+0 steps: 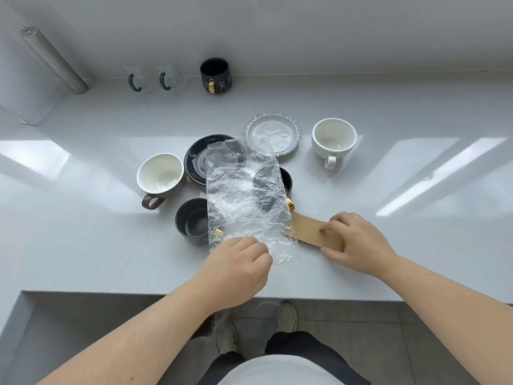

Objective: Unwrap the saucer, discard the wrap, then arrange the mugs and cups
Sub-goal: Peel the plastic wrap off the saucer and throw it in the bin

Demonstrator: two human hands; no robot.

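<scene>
A sheet of clear wrap (244,201) stretches from near my hands up over the dishes. My left hand (236,268) pinches its near edge. My right hand (358,243) grips a brown cardboard piece (308,232) stuck to the wrap's right side. Under the wrap lie a dark saucer (194,157) and a dark cup with a gold handle (287,182). A blue-rimmed saucer (273,137) sits behind, partly under the wrap. Another dark cup (191,220) stands at the wrap's left edge. A brown-handled mug (159,176) is left, a white cup (333,140) right.
A black mug with a gold handle (215,76) and two clear glass mugs with green handles (151,79) stand at the back wall. A metal tube (52,59) leans at the far left. The counter's front edge (333,298) runs just below my hands, with a recess at the left.
</scene>
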